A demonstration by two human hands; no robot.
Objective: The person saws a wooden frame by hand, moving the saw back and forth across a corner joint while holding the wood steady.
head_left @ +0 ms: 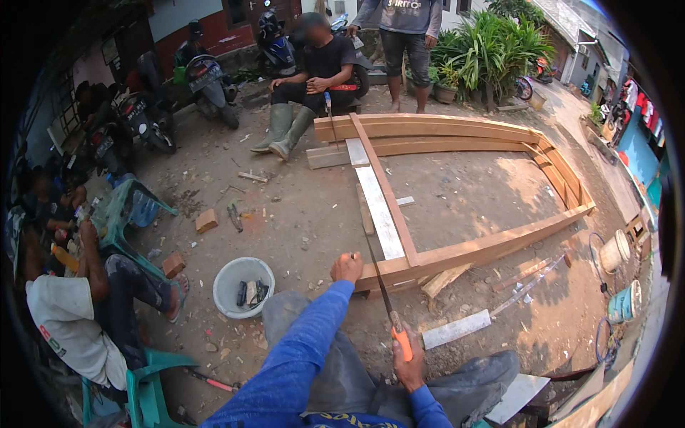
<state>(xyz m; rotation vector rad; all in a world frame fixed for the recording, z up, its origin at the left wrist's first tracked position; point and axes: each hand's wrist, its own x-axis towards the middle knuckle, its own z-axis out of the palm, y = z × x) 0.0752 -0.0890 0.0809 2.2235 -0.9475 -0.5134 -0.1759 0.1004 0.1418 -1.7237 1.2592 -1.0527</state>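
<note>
My right hand (pixel 409 364) is wrapped round the orange and wood handle of a handsaw (pixel 382 285). Its long narrow blade points away from me and lies across the near wooden beam (pixel 457 253), close to the beam's end. Left of the blade, my left hand (pixel 347 267) grips that same beam end with curled fingers. The beam belongs to a large brown wooden frame with a curved far side. A brown crosspiece (pixel 385 189) joins its two long sides, and a white board (pixel 379 210) lies alongside it. Another saw, blue-handled (pixel 328 103), stands at the far beam's end.
A white basin (pixel 243 287) with tools sits left of my knee. Wood offcuts (pixel 457 329) and bricks (pixel 206 220) lie on the dirt. One person in boots sits beyond the frame, another stands; others sit at left near green plastic chairs (pixel 146 385). Motorcycles (pixel 210 85) are parked behind.
</note>
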